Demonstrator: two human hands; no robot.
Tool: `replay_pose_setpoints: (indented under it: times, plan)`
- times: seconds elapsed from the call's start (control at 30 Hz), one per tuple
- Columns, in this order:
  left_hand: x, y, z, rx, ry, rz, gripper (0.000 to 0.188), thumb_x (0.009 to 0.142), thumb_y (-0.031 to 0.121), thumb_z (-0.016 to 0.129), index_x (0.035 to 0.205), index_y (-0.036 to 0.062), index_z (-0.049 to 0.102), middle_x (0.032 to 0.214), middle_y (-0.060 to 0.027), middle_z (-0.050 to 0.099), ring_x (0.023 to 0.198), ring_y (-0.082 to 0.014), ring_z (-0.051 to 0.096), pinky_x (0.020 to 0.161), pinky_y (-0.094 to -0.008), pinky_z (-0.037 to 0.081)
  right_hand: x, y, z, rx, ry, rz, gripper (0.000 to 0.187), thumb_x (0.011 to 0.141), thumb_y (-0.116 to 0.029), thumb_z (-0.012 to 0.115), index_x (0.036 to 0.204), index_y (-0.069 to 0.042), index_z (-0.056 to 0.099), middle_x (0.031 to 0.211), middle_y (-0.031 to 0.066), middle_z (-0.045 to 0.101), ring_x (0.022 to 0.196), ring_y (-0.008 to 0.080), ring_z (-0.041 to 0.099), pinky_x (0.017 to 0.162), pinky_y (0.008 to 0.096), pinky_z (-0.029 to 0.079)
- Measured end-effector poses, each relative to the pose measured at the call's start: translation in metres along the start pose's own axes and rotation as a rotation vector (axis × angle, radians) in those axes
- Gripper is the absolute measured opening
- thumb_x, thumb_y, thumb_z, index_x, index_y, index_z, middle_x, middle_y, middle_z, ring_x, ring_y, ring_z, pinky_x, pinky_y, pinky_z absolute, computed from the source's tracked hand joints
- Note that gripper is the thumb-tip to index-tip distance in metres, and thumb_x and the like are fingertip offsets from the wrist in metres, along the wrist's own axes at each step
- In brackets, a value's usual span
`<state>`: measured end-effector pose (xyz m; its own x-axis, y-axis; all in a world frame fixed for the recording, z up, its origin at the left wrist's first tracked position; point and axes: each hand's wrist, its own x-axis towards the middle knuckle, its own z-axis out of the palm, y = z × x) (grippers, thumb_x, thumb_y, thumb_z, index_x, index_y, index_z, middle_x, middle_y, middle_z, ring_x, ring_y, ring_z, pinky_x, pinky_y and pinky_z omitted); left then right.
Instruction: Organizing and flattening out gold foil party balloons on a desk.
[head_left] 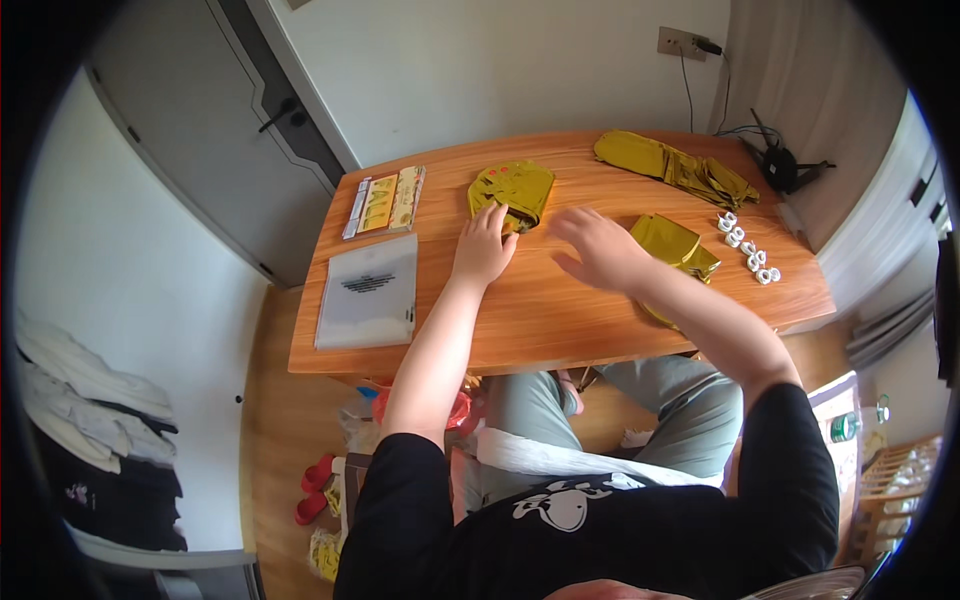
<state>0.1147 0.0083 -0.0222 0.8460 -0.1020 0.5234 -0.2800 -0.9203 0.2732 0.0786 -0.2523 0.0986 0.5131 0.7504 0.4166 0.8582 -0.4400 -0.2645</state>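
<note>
A folded gold foil balloon [515, 188] lies at the far middle of the wooden table. My left hand [482, 245] rests at its near edge, fingers stretched out over the foil and thumb to the right. To the right of it, my right hand [597, 248] hovers over the table, slightly blurred, with its fingers apart and nothing visible in them. Another folded gold foil piece [665, 240] lies beside that hand, partly covered by my right forearm. A long flattened gold foil piece [660, 165] stretches along the far right of the table.
Small white ribbon rolls [748, 250] cluster on the right of the wooden table [540, 310]. Flat printed packs [385, 203] and a clear plastic sleeve [368, 292] lie at the left. A black router [785, 168] with cables stands at the far right corner.
</note>
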Motion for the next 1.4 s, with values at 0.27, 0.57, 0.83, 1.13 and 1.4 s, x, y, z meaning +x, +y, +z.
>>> replay_pose_setpoints:
  times: [0.27,0.57,0.83,1.13,1.4]
  plan:
    - [0.014,0.008,0.020,-0.136,0.065,0.038,0.041,0.091,0.028,0.068,0.120,0.0017,0.057,0.133,-0.0195,0.057,0.128,-0.0360,0.051,0.108,-0.0464,0.042,0.173,0.077,0.082,-0.306,-0.189,0.436,0.052,0.085,-0.040,0.071,0.129,-0.013,0.062,0.138,0.0114,0.058,0.133,0.0305,0.051,0.106,0.0456,0.047]
    - [-0.003,-0.010,0.020,-0.051,0.073,-0.035,0.043,0.090,0.029,0.067,0.122,0.0023,0.056,0.136,-0.0182,0.058,0.133,-0.0321,0.050,0.112,-0.0465,0.039,0.230,0.052,0.127,-0.503,-0.476,0.497,0.056,0.082,-0.033,0.075,0.133,-0.013,0.059,0.136,0.0100,0.059,0.132,0.0310,0.053,0.102,0.0463,0.050]
    - [0.004,0.000,0.015,-0.050,0.029,-0.046,0.037,0.092,0.026,0.062,0.121,0.0050,0.056,0.134,-0.0156,0.058,0.129,-0.0314,0.052,0.108,-0.0482,0.042,0.212,0.074,0.116,-0.773,-0.287,0.299,0.035,0.086,-0.016,0.068,0.121,-0.014,0.067,0.134,0.0070,0.059,0.131,0.0273,0.052,0.104,0.0431,0.048]
    - [0.004,0.005,-0.001,-0.102,-0.080,-0.052,0.035,0.091,0.023,0.064,0.121,0.0061,0.057,0.129,-0.0130,0.060,0.127,-0.0305,0.054,0.106,-0.0467,0.042,0.141,0.081,0.045,-1.120,-0.529,0.127,0.024,0.090,-0.024,0.060,0.103,-0.018,0.078,0.122,0.0039,0.068,0.127,0.0253,0.054,0.111,0.0437,0.036]
    - [0.014,0.007,-0.003,-0.114,-0.058,-0.016,0.040,0.090,0.020,0.069,0.124,0.0037,0.057,0.128,-0.0163,0.062,0.123,-0.0350,0.057,0.104,-0.0462,0.045,0.097,0.143,0.017,-0.276,-0.503,0.354,0.028,0.090,-0.026,0.059,0.111,-0.013,0.073,0.110,0.0121,0.073,0.103,0.0278,0.069,0.092,0.0423,0.053]
